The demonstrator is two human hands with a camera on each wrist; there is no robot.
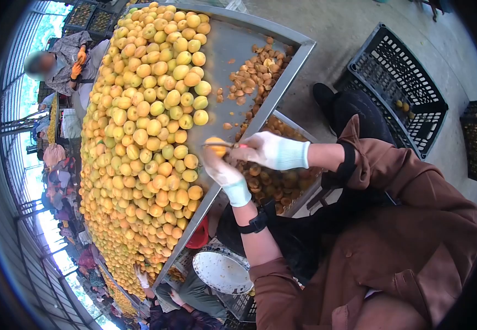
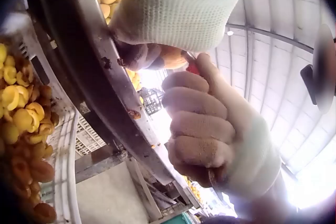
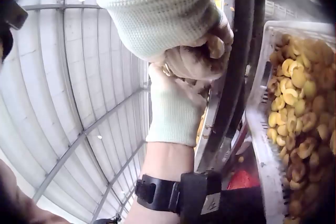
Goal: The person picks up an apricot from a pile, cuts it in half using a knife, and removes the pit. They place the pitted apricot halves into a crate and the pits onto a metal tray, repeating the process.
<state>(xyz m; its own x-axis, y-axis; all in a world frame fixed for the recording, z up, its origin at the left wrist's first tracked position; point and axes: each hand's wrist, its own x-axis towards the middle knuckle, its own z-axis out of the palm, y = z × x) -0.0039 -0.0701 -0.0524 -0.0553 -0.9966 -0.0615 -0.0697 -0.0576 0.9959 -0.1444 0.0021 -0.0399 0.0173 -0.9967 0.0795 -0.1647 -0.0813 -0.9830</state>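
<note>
In the head view, my gloved left hand [image 1: 224, 169] holds an orange-yellow apricot [image 1: 216, 146] over the metal table's edge. My gloved right hand [image 1: 266, 151] grips a small knife by its red handle [image 1: 242, 146], the blade against the fruit. The left wrist view has the apricot [image 2: 170, 57] partly hidden under the left hand's cuff, and the right hand's fingers [image 2: 199, 124] curled round the red handle [image 2: 192, 67]. Both hands meet in the right wrist view, the right hand [image 3: 194, 58] above the left [image 3: 176, 106]; the fruit is hidden there.
Whole apricots [image 1: 145, 121] are heaped on the table [image 1: 208, 113]; halves [image 1: 257, 74] lie near its far corner. A crate of halves [image 3: 258, 124] stands below the edge. Black crates [image 1: 400, 82], a white basin [image 1: 222, 272] and other people, one in patterned clothes [image 1: 68, 60], are around.
</note>
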